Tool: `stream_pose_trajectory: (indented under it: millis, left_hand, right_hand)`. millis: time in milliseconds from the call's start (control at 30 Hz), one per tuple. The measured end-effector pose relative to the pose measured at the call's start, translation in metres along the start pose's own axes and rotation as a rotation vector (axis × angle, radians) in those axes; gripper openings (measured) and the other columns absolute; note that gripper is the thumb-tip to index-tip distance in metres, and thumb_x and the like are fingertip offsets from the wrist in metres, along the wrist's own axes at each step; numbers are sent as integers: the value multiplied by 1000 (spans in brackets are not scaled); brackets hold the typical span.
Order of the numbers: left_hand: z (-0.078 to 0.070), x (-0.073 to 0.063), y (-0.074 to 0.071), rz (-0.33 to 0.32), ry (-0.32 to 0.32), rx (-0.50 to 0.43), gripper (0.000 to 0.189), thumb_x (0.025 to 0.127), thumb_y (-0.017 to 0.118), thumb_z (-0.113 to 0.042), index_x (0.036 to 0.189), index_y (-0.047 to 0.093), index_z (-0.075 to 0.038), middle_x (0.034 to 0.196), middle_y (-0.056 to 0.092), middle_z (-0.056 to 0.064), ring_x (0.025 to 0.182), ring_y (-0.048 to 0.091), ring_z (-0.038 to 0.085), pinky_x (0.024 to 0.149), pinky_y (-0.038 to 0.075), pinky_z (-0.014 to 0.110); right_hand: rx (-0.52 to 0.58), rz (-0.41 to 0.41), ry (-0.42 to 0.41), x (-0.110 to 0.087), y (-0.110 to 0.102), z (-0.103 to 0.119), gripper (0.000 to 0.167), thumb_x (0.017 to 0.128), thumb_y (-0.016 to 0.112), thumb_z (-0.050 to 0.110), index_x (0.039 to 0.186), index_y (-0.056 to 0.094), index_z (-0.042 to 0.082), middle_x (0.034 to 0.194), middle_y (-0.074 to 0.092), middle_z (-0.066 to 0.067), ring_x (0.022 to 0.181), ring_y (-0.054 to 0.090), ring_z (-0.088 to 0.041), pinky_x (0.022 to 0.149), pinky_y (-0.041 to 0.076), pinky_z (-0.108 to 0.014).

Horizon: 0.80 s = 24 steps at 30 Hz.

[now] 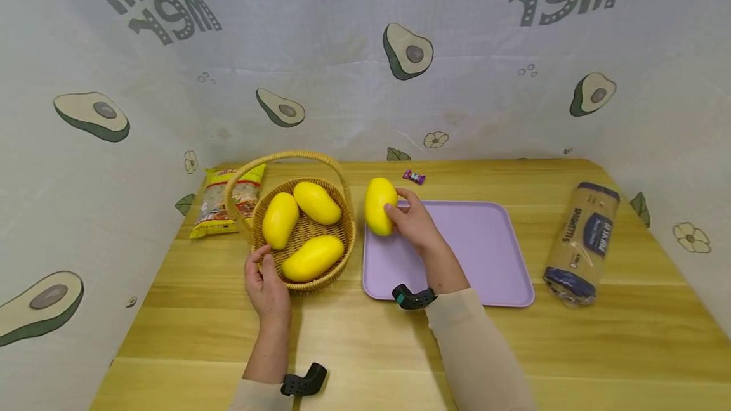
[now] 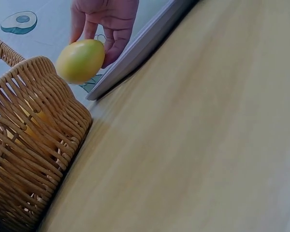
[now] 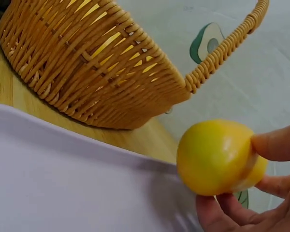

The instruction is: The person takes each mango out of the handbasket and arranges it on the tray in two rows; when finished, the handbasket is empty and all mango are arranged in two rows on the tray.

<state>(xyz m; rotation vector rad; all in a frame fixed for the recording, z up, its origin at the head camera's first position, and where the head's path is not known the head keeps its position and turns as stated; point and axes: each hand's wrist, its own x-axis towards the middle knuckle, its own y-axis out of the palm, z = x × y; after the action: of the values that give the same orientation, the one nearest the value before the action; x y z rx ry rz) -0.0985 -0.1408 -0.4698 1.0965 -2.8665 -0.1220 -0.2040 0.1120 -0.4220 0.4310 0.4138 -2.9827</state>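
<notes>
A yellow mango (image 1: 381, 206) is held by my right hand (image 1: 415, 221), thumb on one side and fingers on the other, over the back left corner of the lilac tray (image 1: 468, 252). The right wrist view shows this mango (image 3: 217, 157) above the tray's edge. Three more mangoes, one at the left (image 1: 280, 221), one at the back (image 1: 317, 203) and one at the front (image 1: 313, 259), lie in the wicker basket (image 1: 349, 233). My left hand (image 1: 268, 287) grips the basket's rim at its front left; most of that hand is outside the left wrist view.
Behind the basket's left side lies a yellow bag of food (image 1: 214, 205). A small purple wrapped candy (image 1: 414, 176) sits behind the tray. To the right is a pack of spaghetti (image 1: 582, 243). A patterned cloth (image 1: 342, 100) hangs behind the wooden table (image 1: 354, 347).
</notes>
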Motion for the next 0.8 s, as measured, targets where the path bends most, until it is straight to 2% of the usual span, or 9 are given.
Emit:
stream_pose_trajectory:
  millis: [167, 467, 800]
  left_hand:
    - [-1, 0, 1, -9, -1, -1, 24, 105, 46, -13, 118, 62, 1, 145, 54, 16, 149, 35, 26, 124, 24, 45]
    - [-2, 0, 1, -14, 6, 13, 26, 104, 46, -12, 120, 61, 3, 142, 56, 16, 145, 40, 26, 122, 27, 43]
    - [-2, 0, 0, -2, -5, 8, 25, 104, 47, -13, 119, 62, 0, 146, 54, 15, 152, 33, 27, 127, 22, 46]
  right_hand:
    - [-4, -33, 37, 6, 5, 0, 60, 104, 57, 28, 158, 34, 16, 137, 56, -23, 105, 59, -27, 82, 53, -27]
    - [-73, -55, 46, 10, 9, -4, 57, 105, 55, 28, 157, 35, 14, 137, 57, -23, 106, 62, -29, 85, 58, -29]
    - [-85, -52, 44, 6, 6, -4, 58, 105, 50, 23, 159, 33, 14, 145, 52, -22, 111, 59, -29, 80, 57, -26]
